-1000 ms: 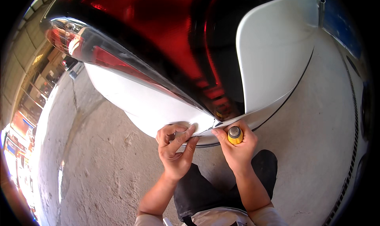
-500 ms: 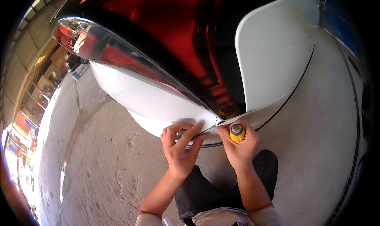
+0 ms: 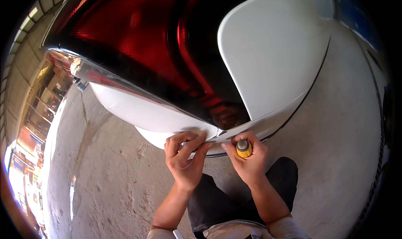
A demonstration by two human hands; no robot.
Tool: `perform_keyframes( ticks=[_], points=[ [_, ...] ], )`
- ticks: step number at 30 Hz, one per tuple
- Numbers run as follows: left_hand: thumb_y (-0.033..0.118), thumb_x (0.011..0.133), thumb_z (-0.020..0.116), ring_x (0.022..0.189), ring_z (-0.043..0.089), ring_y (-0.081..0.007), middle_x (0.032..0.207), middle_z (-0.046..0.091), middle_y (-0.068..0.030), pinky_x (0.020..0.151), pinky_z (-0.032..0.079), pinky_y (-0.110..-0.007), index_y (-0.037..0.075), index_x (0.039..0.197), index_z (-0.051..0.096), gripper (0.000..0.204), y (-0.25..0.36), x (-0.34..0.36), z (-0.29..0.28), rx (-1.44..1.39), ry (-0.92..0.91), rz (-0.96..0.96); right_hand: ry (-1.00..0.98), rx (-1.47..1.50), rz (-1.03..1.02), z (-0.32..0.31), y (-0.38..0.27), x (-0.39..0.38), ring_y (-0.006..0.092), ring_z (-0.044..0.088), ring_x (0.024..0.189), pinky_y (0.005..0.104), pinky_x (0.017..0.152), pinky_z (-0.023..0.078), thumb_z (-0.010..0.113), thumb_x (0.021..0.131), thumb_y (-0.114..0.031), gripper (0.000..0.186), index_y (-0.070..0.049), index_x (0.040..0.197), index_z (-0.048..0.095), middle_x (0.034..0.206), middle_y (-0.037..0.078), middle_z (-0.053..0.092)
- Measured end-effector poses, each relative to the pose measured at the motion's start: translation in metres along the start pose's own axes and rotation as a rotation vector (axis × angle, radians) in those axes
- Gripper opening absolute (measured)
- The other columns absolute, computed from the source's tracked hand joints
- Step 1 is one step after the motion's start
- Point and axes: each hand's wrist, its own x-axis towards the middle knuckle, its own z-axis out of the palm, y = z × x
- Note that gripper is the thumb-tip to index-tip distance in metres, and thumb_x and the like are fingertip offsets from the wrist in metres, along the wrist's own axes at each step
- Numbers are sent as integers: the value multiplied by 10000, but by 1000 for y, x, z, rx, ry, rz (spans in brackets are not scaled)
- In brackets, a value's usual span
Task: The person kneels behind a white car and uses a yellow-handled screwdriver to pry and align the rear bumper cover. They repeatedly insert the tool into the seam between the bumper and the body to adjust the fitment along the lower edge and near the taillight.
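Note:
At the lower corner of a red and black tail light, both of my hands work at the edge of a white car bumper. My left hand has its fingers bent, with thumb and fingertips pinched on the bumper edge beside a short dark gap. On the other side of that gap my right hand is wrapped round a yellow-handled tool. The tool's dark, rounded butt points up toward me. Its working end is hidden beneath the hand. My right thumb rests close to the bumper edge.
A white body panel rises at the right of the light, with a black seam curving below it. My dark-trousered knee is close under my right forearm. Concrete floor stretches left toward a bright opening and cluttered shelving.
My view has shifted closer over the tail light. Both hands appear slightly farther left in the picture, still at the bumper edge, with the tool still in my right hand.

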Motion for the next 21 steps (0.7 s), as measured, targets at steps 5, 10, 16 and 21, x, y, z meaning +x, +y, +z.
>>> perform_keyframes(
  ticks=[5,10,16,21],
  points=[
    [-21,676,858,919,624,-184,1002,635,-52,798,515,-303,40,999,788,337,3,1,4,74,44,53,115,-69,-39,-4,21,-6,80,576,676,241,653,505,832,802,-21,251,-27,846,584,737,33,634],
    [26,646,874,905,610,-198,966,680,-32,809,476,-318,83,988,795,355,3,-2,6,80,68,22,134,-32,-114,5,4,13,84,563,665,239,642,496,849,790,-25,281,-31,822,570,719,31,627],
    [74,625,895,852,575,-184,930,696,-15,801,445,-313,103,994,799,382,-2,-4,10,41,98,32,137,17,-54,5,-2,15,68,536,664,242,637,481,863,768,-18,298,-31,787,567,693,15,612],
    [103,628,901,858,545,-182,947,662,-19,816,423,-314,104,1004,796,390,-6,-8,15,-13,113,35,141,33,-9,4,-5,15,63,540,668,241,635,480,870,762,-25,300,-32,779,571,697,14,616]
  ],
)
